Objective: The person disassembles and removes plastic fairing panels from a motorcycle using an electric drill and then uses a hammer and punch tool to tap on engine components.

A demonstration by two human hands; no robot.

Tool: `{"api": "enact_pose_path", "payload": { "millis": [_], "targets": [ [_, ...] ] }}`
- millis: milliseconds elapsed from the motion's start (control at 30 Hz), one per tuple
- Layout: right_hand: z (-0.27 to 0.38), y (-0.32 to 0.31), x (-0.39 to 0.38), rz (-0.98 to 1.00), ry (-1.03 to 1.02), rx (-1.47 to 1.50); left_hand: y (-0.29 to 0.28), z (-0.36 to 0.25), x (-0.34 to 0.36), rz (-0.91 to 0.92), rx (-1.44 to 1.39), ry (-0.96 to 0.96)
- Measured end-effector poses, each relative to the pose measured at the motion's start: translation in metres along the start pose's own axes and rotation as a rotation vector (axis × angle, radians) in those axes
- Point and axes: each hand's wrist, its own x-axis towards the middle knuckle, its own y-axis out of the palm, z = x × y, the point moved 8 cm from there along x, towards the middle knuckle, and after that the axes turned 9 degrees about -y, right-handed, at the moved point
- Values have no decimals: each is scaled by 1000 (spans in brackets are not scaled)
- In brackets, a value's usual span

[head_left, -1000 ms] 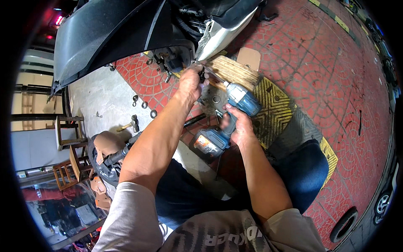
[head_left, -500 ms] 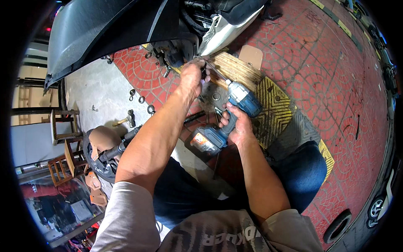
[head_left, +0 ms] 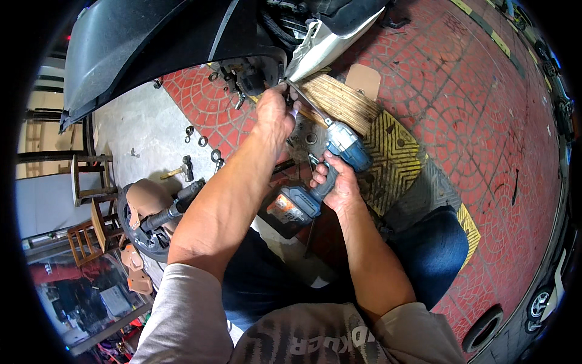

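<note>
My right hand (head_left: 336, 182) is closed round the handle of a blue cordless impact driver (head_left: 348, 148), its battery low and to the left. A long slim metal shaft (head_left: 309, 100) runs from its nose up-left to my left hand (head_left: 277, 110), whose fingers are closed at the lower edge of a vehicle's dark body panel (head_left: 157, 42); what they hold is too small and shadowed to make out. Beside the shaft lies a wooden board (head_left: 339, 103). Beyond my left hand is a shadowed cluster of dark mechanical parts (head_left: 248, 76).
Red patterned paving holds yellow ramp plates (head_left: 388, 151). Rings (head_left: 202, 141), a hammer (head_left: 182, 170), a wheel with brown cardboard on it (head_left: 145, 200), wooden stools (head_left: 85, 182) and a glass-topped case (head_left: 73, 303) are at left. A loose tyre (head_left: 483, 327) lies lower right.
My left hand has moved slightly up toward the dark panel, and my right hand with the driver has shifted slightly left. The grip on the driver stays the same.
</note>
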Motion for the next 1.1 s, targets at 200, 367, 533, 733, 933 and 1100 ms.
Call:
{"api": "enact_pose_path", "payload": {
  "millis": [200,367,533,733,933,1100],
  "targets": [
    [6,-3,-2,-30,-26,0,16,0,-15,18,-39,13],
    [12,5,-8,-36,-49,-46,15,1,-12,-8,21,35],
    [17,-3,-9,-62,-70,-81,15,3,-4,-26,0,22],
    [37,-26,-17,-74,-144,-166,12,14,-5,-48,33,-42],
    [70,-44,-29,-164,-273,-467,-12,20,-12,-55,235,-125],
    [77,-33,-34,-91,-325,-617,-41,15,-18,-145,298,-90]
  ]
}}
